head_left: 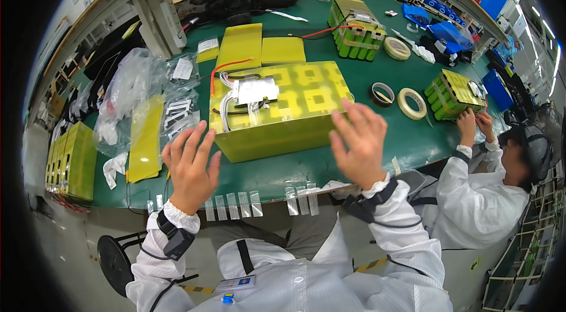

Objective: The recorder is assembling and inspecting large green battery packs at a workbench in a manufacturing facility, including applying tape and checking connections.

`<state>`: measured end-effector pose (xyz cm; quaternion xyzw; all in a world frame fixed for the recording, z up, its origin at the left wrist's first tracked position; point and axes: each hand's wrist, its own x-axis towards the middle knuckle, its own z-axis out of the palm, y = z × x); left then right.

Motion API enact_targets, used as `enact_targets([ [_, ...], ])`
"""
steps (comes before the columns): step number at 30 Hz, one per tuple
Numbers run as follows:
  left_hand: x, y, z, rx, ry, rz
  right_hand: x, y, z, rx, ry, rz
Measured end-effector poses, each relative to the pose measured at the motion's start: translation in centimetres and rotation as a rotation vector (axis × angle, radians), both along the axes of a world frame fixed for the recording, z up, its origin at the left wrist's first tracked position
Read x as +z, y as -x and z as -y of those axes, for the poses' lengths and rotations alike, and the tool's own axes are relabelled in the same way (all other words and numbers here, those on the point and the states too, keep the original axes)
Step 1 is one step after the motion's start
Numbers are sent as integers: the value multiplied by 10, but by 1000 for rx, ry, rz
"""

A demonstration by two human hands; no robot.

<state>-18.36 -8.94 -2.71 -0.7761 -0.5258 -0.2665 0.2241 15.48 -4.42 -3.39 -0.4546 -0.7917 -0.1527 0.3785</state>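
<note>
Wrapping of the yellow battery pack (pixel 283 109) in hand, judging by both hands poised at its near edge. Left of the pack: clear plastic bags (pixel 132 85), a yellow sheet (pixel 145 138). Left hand (pixel 190 166) empty, fingers spread wide, just short of the pack. Below the pack: clear tape strips (pixel 233 206) along the table edge (pixel 277 185). Right hand (pixel 358 142) spread wide too, fingertips touching the pack's right corner. Likely next: picking up a strip. Right of the pack: tape rolls (pixel 411 103).
</note>
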Motion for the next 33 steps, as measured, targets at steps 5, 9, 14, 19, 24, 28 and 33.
enact_targets([
  [5, -4, -5, -14, -46, -44, 104, -2, -38, -27, -54, 112, 106],
  [9, -4, -6, -29, -76, -81, 165, 1, -36, -33, -57, 125, 144],
  [14, 0, 5, -28, -97, -109, 208, -5, -33, -24, -13, 44, 17],
  [19, 1, 21, -19, -83, -44, 302, 6, -49, -13, 51, 29, -100],
  [24, 5, 12, 4, -93, 151, 525, 8, -74, -50, 49, 306, -433],
  [28, 4, -22, 24, -246, 379, 578, 4, -84, -121, 233, 668, -809],
  [33, -5, -62, 11, -304, 705, 742, -11, -76, -185, 221, 997, -938],
])
